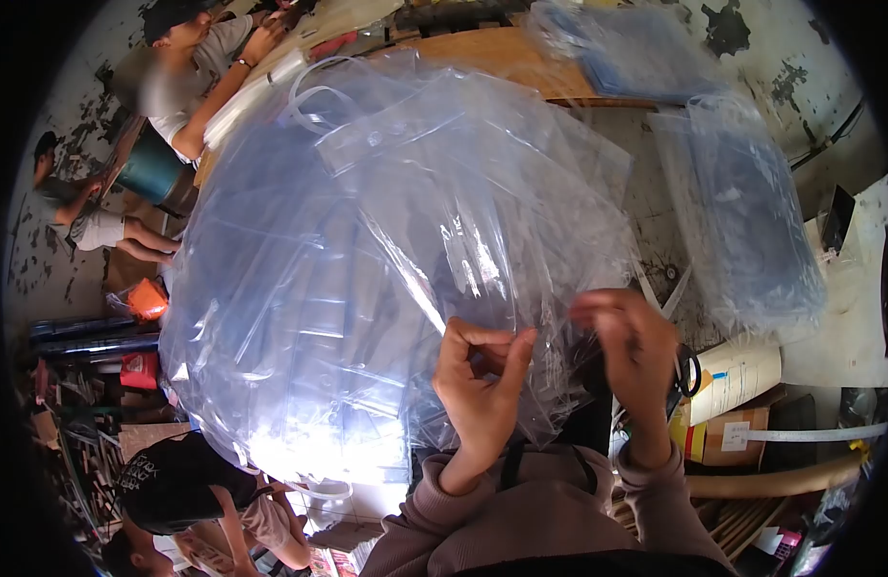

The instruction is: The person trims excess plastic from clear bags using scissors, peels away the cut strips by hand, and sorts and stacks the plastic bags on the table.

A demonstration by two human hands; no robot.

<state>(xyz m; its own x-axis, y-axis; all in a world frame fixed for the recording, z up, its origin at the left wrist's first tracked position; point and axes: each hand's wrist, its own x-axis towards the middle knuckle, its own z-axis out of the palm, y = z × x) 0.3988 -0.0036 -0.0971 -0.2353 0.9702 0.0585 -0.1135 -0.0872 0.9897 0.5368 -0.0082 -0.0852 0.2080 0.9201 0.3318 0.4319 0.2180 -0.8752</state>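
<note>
A large heap of clear plastic bags (300,231) fills the middle of the head view, glossy and creased, with white strap-like handles on some. My left hand (478,385) is closed at the near side of the heap, thumb and forefinger pinched on the edge of a clear plastic bag (473,250). To its right, my right hand (636,351) is raised beside the same bag. Its fingers are bent and smeared by motion, so whether they hold anything cannot be made out.
Stacked clear plastic (752,221) lies at the right, more (646,58) on the wooden table (482,58) at the back. A cardboard box (733,438) stands at lower right. Other people sit at upper left; a person in a black shirt (175,481) is at lower left.
</note>
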